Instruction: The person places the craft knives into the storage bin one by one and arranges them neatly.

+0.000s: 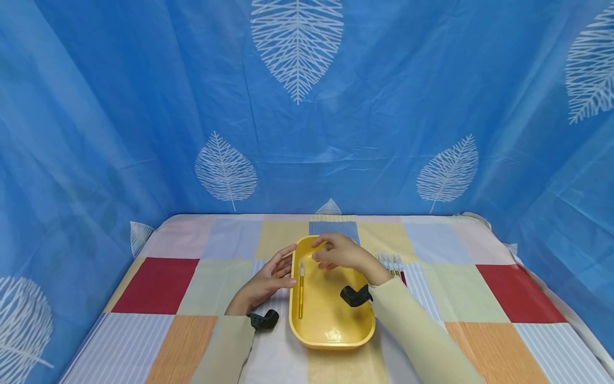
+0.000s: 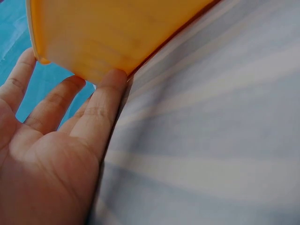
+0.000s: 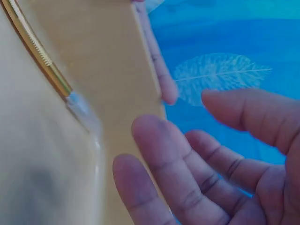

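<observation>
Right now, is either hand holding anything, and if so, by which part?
Nothing is held: the right hand is empty above the yellow, rounded-rectangular tray, while the left hand only touches the tray's left side.

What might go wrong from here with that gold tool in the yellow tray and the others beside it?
The gold tool lies loose in the yellow tray; a nudge from the left hand at the tray's side might make it roll.

The right sleeve is close to the tools outside, so it could knock them out of line.
</observation>
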